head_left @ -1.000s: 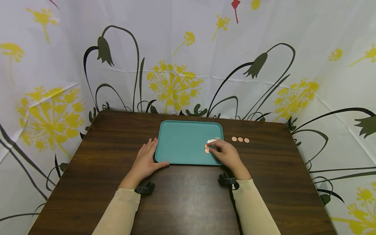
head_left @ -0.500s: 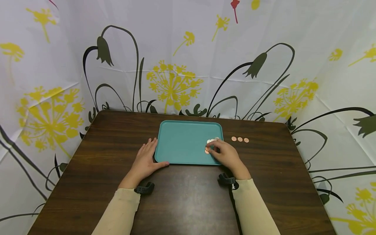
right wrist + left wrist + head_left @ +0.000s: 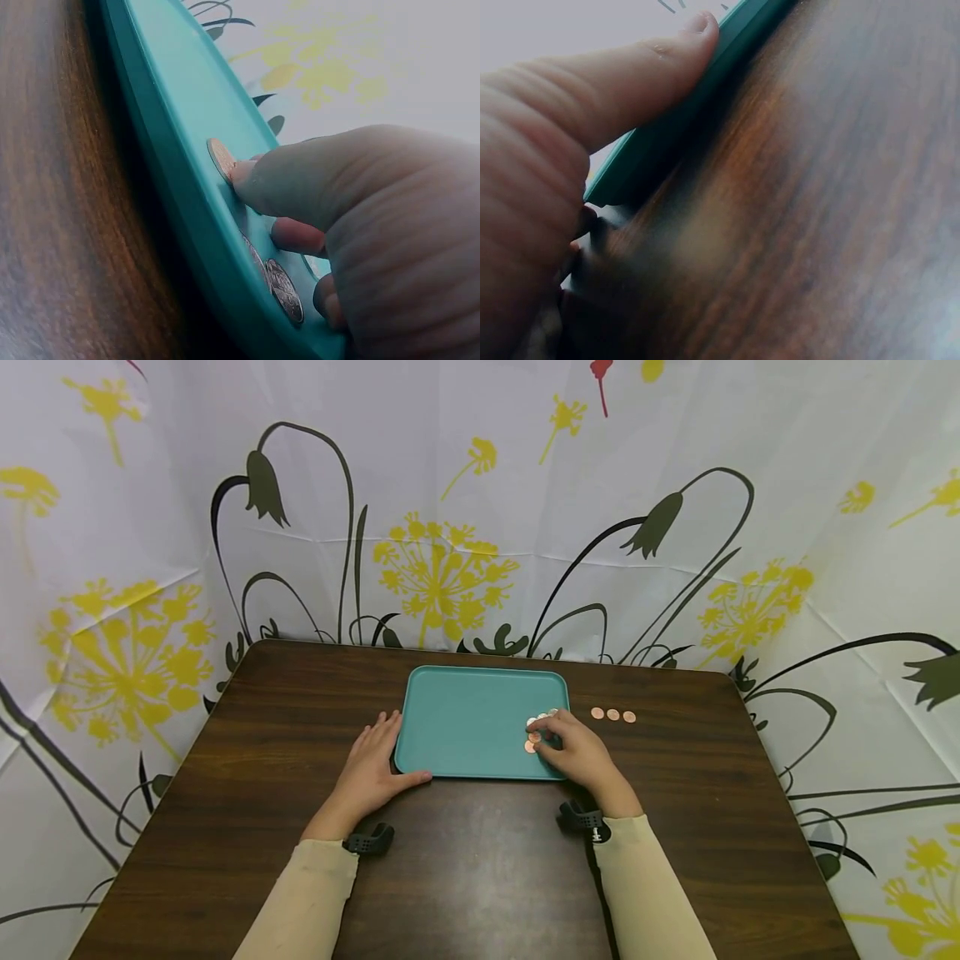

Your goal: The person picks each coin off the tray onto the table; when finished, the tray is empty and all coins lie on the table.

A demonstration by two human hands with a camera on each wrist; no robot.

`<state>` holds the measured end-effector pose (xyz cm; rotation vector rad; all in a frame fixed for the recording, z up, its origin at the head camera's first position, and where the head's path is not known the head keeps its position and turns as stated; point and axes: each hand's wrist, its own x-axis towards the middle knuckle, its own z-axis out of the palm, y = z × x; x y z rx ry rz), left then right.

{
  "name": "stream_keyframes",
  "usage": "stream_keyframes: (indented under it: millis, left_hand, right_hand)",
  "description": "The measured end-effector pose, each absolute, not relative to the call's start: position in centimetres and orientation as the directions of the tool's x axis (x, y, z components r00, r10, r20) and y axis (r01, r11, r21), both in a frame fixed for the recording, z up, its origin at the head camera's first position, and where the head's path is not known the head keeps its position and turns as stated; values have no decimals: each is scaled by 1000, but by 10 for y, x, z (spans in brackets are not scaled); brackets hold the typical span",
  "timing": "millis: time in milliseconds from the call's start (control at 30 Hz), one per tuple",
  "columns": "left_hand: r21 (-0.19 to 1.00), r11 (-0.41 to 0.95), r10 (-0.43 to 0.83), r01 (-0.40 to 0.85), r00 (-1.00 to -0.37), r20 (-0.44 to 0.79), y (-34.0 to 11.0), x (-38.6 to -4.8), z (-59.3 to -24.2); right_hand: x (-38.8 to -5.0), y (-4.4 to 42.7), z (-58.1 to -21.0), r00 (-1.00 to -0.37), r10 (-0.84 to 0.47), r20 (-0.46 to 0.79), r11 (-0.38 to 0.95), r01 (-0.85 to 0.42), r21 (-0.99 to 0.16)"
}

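Here's the brown worktop [image 3: 480, 868] before you, and on it the teal tray [image 3: 457, 718], long axis running left to right. Your left hand [image 3: 372, 768] is spread along its left end, thumb laid over the near rim. Your right hand [image 3: 581, 753] arches over the right end, fingers bent, tips pointing left, and it's the one nearer the coins: thumb and forefinger look to be pinching a copper coin [image 3: 534, 737] inside the tray. Right by it, slightly nearer you, another copper coin [image 3: 530, 747]; silver coins [image 3: 543, 716] beyond your fingertips; three copper coins [image 3: 612, 715] in a row, outside to the right.
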<state>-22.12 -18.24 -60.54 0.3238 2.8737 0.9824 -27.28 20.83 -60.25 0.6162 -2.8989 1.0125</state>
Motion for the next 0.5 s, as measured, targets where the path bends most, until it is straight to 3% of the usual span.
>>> stream_keyframes:
  millis: [200, 500]
  left_hand:
    - [615, 769, 228, 174, -973, -10, -183, -221, -606]
    - [609, 774, 225, 172, -974, -12, -183, -222, -608]
  right_hand:
    - [-273, 207, -605, -928, -347, 136, 737, -360, -572]
    - [-275, 204, -611, -931, -276, 240, 748, -365, -555]
